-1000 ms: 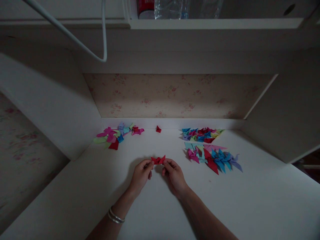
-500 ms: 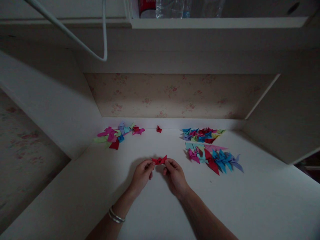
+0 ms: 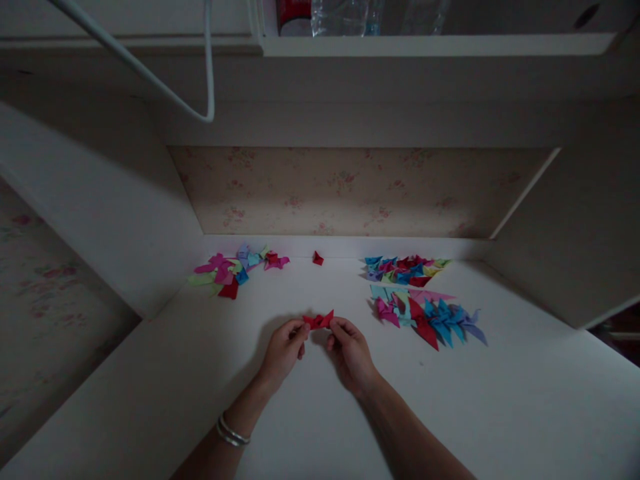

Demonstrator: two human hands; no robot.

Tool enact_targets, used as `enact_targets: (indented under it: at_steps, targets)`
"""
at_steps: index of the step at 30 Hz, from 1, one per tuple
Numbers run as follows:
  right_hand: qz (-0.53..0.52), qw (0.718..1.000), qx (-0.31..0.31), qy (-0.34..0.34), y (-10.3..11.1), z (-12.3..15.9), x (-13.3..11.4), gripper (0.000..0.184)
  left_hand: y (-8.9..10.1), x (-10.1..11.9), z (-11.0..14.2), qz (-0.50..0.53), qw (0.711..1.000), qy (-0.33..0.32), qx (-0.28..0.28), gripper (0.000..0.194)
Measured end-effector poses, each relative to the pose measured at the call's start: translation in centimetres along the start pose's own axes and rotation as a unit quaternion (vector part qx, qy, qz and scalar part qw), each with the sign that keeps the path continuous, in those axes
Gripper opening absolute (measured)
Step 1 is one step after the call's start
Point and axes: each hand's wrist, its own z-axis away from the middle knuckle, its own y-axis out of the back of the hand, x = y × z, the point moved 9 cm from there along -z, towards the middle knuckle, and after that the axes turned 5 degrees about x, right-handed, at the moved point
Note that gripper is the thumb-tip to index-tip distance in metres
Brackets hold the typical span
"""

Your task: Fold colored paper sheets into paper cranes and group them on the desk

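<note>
Between my two hands is a small red folded paper piece (image 3: 319, 321) with pointed ends, held just over the white tabletop. My left hand (image 3: 285, 350) pinches its left end between thumb and fingers. On the other side, my right hand (image 3: 353, 353) grips the right end the same way. Fingertips cover both ends of the paper in part. Beyond the hands, a smaller red folded paper (image 3: 319, 258) lies by itself near the back edge.
Mixed coloured folded papers (image 3: 223, 270) lie in a heap at the back left. At the right are a row of folded papers (image 3: 407, 270) and a second group with blue pieces (image 3: 445, 323). A white cable (image 3: 209, 80) hangs at upper left, below a shelf (image 3: 435, 45).
</note>
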Motion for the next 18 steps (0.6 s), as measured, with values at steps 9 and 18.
enact_targets:
  at_steps: [9, 18]
  targets:
    - [-0.013, 1.0, 0.002, -0.011, 0.0, -0.13, 0.16, 0.02, -0.02, 0.1, -0.01, -0.003, 1.0, -0.001, 0.0, 0.035]
    - [-0.013, 1.0, 0.0, -0.011, -0.09, -0.01, 0.02, 0.021, -0.03, -0.09, -0.07, -0.005, 1.0, 0.01, 0.003, 0.038]
